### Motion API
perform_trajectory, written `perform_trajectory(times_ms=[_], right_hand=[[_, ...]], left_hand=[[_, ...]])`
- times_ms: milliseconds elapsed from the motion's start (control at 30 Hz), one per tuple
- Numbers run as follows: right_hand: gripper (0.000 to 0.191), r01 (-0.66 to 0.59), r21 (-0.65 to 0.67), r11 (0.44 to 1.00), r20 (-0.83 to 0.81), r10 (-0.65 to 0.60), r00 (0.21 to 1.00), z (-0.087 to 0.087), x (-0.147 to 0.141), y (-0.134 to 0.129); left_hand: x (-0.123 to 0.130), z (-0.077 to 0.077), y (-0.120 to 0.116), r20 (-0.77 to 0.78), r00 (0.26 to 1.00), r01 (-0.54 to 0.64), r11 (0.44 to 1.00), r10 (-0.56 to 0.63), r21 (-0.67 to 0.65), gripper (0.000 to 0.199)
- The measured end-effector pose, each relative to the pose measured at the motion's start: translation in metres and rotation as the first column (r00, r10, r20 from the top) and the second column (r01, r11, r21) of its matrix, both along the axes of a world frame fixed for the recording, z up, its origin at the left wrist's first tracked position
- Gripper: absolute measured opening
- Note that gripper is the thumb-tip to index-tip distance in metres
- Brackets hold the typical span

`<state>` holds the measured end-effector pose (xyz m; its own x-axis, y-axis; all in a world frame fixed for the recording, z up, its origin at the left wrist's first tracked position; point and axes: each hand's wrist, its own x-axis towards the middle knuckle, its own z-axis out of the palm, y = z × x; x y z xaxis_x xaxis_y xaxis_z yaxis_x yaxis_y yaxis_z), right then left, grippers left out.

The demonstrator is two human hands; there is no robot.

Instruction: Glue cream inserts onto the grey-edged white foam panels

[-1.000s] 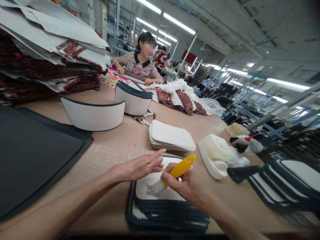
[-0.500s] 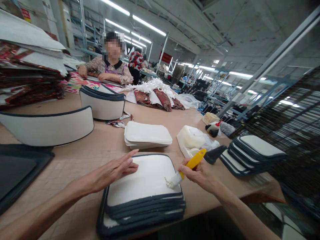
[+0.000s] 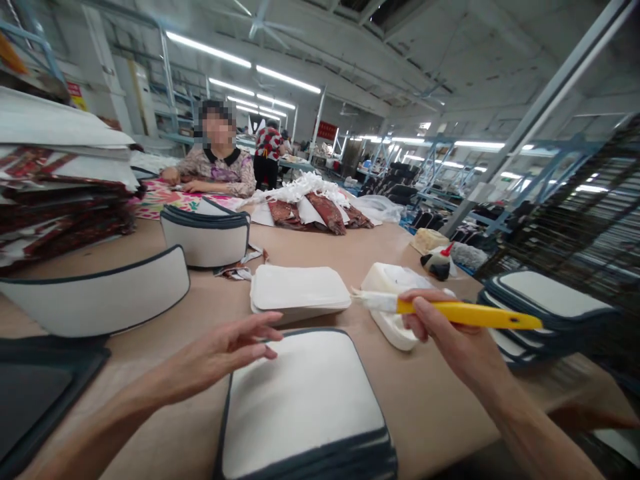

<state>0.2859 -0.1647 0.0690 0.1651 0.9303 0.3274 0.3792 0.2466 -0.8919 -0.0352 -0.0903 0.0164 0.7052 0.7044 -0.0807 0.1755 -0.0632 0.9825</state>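
Observation:
A stack of white panels with dark edging (image 3: 305, 400) lies in front of me at the table's near side. Over its upper left corner is my left hand (image 3: 240, 343), empty, with fingers apart. My right hand (image 3: 435, 320) is closed on a yellow-handled brush (image 3: 480, 315), raised to the right of the stack. The brush's whitish bristles point left, near the right end of a pile of plain white boards (image 3: 300, 288). Behind the brush sits a white plastic container (image 3: 390, 277), partly hidden by the brush and hand.
Curved edged panels (image 3: 110, 293) stand at the left, beside dark pieces (image 3: 40, 393) and a tall fabric pile (image 3: 65, 173). Another edged stack (image 3: 555, 293) is at the right, near a red-tipped bottle (image 3: 439, 261). A person (image 3: 217, 157) sits across the table.
My right hand has lifted the brush off the stack's top panel and moved up and right; the brush now lies nearly level. My left hand's fingers have spread slightly. The view has shifted.

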Motion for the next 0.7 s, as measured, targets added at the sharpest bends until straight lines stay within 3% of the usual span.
perform_trajectory(times_ms=[67, 133, 167, 233, 333, 433, 567, 700], right_hand=[[0.031, -0.121, -0.015, 0.992, 0.044, 0.122, 0.992, 0.001, -0.008, 0.021], [0.037, -0.188, -0.065, 0.980, 0.098, 0.193, 0.976, -0.007, -0.014, 0.046], [0.037, -0.199, -0.072, 0.977, 0.136, 0.207, 0.969, -0.014, -0.015, 0.059], [0.035, -0.215, -0.063, 0.975, 0.238, 0.224, 0.945, -0.033, -0.015, 0.083], [0.033, -0.199, -0.094, 0.975, 0.420, 0.220, 0.880, -0.056, -0.014, 0.110], [0.035, -0.142, -0.168, 0.975, 0.553, 0.213, 0.806, -0.063, -0.016, 0.123], [0.041, -0.163, -0.206, 0.965, 0.621, 0.258, 0.740, -0.061, -0.019, 0.128], [0.052, -0.181, -0.224, 0.958, 0.710, 0.287, 0.644, -0.069, -0.014, 0.133]], left_hand=[[-0.002, 0.003, 0.020, 0.044, 0.982, -0.189, 0.961, 0.184, 0.203, 0.038], [-0.003, -0.002, 0.041, 0.034, 0.906, -0.399, 0.824, 0.422, 0.402, 0.034], [-0.003, -0.006, 0.050, 0.003, 0.855, -0.451, 0.741, 0.518, 0.497, 0.033], [-0.001, -0.019, 0.064, -0.083, 0.814, -0.379, 0.634, 0.575, 0.674, 0.031], [0.005, -0.038, 0.077, -0.246, 0.866, -0.056, 0.574, 0.435, 0.817, 0.044], [0.012, -0.050, 0.087, -0.349, 0.866, 0.059, 0.620, 0.358, 0.782, 0.062], [0.012, -0.048, 0.102, -0.418, 0.865, 0.081, 0.746, 0.277, 0.661, 0.054], [0.005, -0.044, 0.113, -0.419, 0.882, 0.131, 0.740, 0.217, 0.660, 0.035]])
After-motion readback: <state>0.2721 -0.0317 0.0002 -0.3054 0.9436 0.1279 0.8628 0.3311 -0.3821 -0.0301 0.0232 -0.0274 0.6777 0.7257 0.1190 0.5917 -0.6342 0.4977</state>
